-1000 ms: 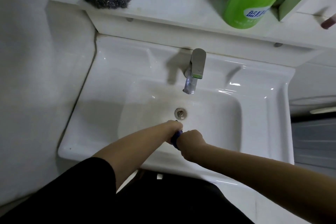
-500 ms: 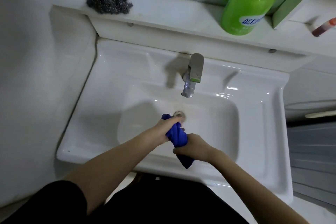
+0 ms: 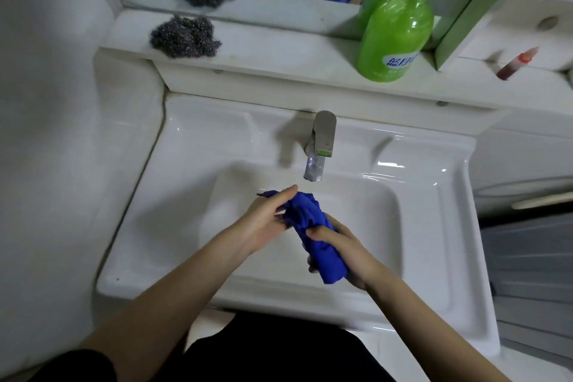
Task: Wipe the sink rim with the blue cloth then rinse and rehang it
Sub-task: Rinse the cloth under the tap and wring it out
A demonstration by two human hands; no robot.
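Parted: left hand [image 3: 265,219], right hand [image 3: 350,253] | blue cloth [image 3: 311,223] between them | right grips lower end, left seemingly pinches top

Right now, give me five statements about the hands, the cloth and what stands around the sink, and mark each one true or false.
1. The left hand and the right hand both hold the blue cloth over the sink. True.
2. The blue cloth lies spread flat on the sink's rim. False: it is bunched up between the hands, above the basin.
3. A green bottle stands on the shelf behind the sink. True.
4. The steel wool scourer sits in the basin. False: it lies on the shelf, at the left end.
5. The right hand rests on the faucet. False: it grips the cloth's near end, and no hand touches the faucet.
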